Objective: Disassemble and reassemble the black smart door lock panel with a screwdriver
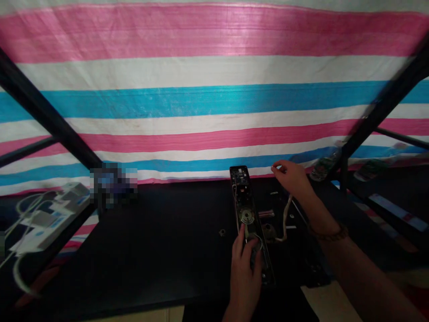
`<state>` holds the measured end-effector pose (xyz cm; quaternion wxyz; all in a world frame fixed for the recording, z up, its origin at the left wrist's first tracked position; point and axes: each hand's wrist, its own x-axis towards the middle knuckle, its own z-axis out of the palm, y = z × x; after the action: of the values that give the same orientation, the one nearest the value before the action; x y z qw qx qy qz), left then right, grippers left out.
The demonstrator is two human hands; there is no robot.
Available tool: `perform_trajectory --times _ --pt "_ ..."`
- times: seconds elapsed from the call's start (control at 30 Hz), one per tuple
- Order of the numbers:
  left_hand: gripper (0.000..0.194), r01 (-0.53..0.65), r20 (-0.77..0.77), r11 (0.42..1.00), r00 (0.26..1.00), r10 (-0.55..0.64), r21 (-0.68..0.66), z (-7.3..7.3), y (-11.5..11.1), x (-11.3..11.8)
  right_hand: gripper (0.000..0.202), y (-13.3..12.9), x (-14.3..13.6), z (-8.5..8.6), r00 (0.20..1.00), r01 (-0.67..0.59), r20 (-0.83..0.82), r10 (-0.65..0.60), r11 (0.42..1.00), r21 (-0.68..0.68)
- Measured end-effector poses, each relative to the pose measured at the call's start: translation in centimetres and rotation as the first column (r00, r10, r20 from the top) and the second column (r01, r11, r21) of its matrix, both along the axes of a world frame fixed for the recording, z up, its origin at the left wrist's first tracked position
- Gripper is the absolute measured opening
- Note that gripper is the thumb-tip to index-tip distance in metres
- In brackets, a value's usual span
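A long, narrow black lock housing [239, 197] lies lengthwise on the dark table, its inside facing up. A circuit board [239, 175] fills its far end, and a round metal part [247, 216] sits near the middle. My left hand [246, 264] rests across the near half, fingers curled over it beside a thin white wire loop. Raised beyond the right side of the housing, my right hand [292, 179] pinches thumb and forefinger together; anything between the tips is too small to name. A pale cable [285, 219] runs below my right wrist.
Small loose parts lie right of the housing; a small metal piece [222, 232] lies left. White power strips [50, 223] with cables stand far left. Plastic bottles [323, 167] are at the back right, beside a dark frame post [344, 172]. Striped sheeting [201, 100] hangs behind.
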<state>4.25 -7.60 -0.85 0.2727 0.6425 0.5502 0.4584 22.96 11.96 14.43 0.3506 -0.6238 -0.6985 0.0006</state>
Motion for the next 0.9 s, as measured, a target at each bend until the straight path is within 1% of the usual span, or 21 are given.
perform_trajectory --times 0.07,0.13,0.17,0.23,0.3,0.37,0.4,0.47,0.5,0.53,0.57,0.6,0.67,0.73,0.83,0.9 --pt "0.030 -0.002 0.025 1.000 1.000 0.002 -0.007 -0.1 -0.1 0.0 0.022 1.3 1.3 -3.0 0.999 0.035 0.008 -0.034 0.993 -0.113" --pt "0.030 -0.027 0.052 0.999 0.998 0.028 -0.017 0.0 -0.1 0.0 0.028 2.7 2.0 -5.3 0.997 0.071 0.025 -0.067 0.982 -0.177" --pt "0.030 -0.049 0.064 0.999 0.997 0.051 -0.023 0.1 -0.1 0.0 0.030 3.3 2.1 -6.2 0.997 0.078 0.034 -0.072 0.977 -0.200" --pt "0.029 -0.094 0.081 0.995 0.992 0.097 -0.037 0.2 -0.1 -0.1 0.032 4.1 2.0 -7.3 0.997 0.069 0.052 -0.058 0.969 -0.239" --pt "0.030 -0.114 0.088 0.992 0.989 0.119 -0.052 0.2 0.0 -0.2 0.028 4.4 1.4 -7.6 0.997 0.043 0.067 -0.025 0.960 -0.277" --pt "0.032 -0.114 0.095 0.991 0.988 0.120 -0.064 0.1 0.0 -0.3 0.022 3.9 0.2 -7.6 0.997 0.022 0.080 0.002 0.956 -0.293" --pt "0.033 -0.116 0.101 0.991 0.987 0.122 -0.068 0.1 0.1 -0.4 0.020 3.3 -0.7 -7.5 0.997 0.015 0.083 0.008 0.960 -0.278" --pt "0.034 -0.121 0.119 0.990 0.985 0.129 -0.073 0.0 0.1 -0.4 0.023 1.5 -2.9 -7.5 0.997 -0.017 0.075 0.033 0.979 -0.205" --pt "0.034 -0.121 0.127 0.990 0.983 0.130 -0.076 0.0 0.1 -0.4 0.023 0.4 -4.1 -7.6 0.996 -0.077 0.045 0.083 0.990 -0.114" --pt "0.034 -0.121 0.135 0.990 0.982 0.130 -0.077 0.0 0.1 -0.3 0.021 -0.7 -5.4 -7.8 0.984 -0.176 0.030 0.178 0.983 -0.049" --pt "0.033 -0.120 0.140 0.990 0.982 0.130 -0.079 0.0 0.1 -0.3 0.016 -1.9 -6.6 -8.1 0.968 -0.248 0.031 0.249 0.968 -0.019" --pt "0.033 -0.118 0.141 0.990 0.982 0.128 -0.080 -0.1 0.1 -0.2 0.013 -2.9 -7.7 -8.4 0.955 -0.291 0.044 0.292 0.956 -0.023" --pt "0.033 -0.117 0.135 0.990 0.983 0.127 -0.080 -0.1 0.1 -0.2 0.012 -4.3 -9.3 -8.9 0.949 -0.308 0.051 0.311 0.950 -0.054" --pt "0.034 -0.108 0.124 0.991 0.985 0.118 -0.080 -0.3 0.1 -0.1 0.013 -4.9 -10.1 -9.3 0.954 -0.294 0.038 0.299 0.951 -0.095" --pt "0.034 -0.093 0.120 0.992 0.987 0.103 -0.089 -0.4 0.1 -0.2 0.011 -4.6 -10.3 -9.6 0.960 -0.278 -0.001 0.281 0.951 -0.137" --pt "0.034 -0.086 0.129 0.992 0.987 0.098 -0.098 -0.4 0.0 -0.2 0.011 -4.0 -10.1 -9.7 0.962 -0.272 -0.056 0.267 0.954 -0.125"
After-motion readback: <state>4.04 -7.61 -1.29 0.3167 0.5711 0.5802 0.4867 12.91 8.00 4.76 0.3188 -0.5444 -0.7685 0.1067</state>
